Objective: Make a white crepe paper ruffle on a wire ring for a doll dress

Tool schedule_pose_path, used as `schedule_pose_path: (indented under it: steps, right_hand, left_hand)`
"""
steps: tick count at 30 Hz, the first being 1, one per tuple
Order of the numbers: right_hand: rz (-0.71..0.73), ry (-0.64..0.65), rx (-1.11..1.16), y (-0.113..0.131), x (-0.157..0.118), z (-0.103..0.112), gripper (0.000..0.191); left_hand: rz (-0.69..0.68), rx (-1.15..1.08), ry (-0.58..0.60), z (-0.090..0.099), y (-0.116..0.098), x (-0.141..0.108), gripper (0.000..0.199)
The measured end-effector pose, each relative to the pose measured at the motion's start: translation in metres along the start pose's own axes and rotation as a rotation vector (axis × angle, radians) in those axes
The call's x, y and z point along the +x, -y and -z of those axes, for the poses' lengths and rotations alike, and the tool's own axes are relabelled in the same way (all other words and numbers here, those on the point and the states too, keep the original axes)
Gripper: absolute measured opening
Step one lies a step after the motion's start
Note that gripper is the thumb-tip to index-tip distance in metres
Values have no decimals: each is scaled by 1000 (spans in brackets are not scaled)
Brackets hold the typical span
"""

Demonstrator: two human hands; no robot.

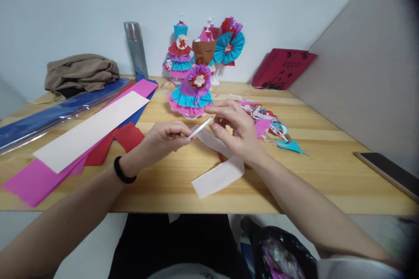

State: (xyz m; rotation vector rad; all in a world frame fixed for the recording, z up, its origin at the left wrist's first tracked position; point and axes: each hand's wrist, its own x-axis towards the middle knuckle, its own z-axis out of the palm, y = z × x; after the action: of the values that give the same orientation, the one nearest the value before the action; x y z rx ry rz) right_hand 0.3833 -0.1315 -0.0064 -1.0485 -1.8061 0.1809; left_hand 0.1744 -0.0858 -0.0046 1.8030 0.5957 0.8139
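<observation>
Okay, your left hand pinches a thin white strip above the table; your right hand, fingers apart, sits near its tip, pale paper band lying below

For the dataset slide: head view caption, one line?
Left hand pinches a thin white piece; open right hand beside its tip, a ruffled miniature dress behind them.
</observation>
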Motion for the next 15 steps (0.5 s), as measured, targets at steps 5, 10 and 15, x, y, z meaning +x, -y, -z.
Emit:
schedule_pose_path:
  steps: [5,10,15]
  right_hand:
    - [-273,117,371,-7,1,1,12]
    - [-453,117,716,-6,2,0,18]
    - [-538,104,900,-3,3,-1,21]
  left_hand:
    - [67,-51,89,4,-5,-1,13]
    - [85,-106,78,12,1,1,18]
    - [103,-210,57,15,9,2,24]
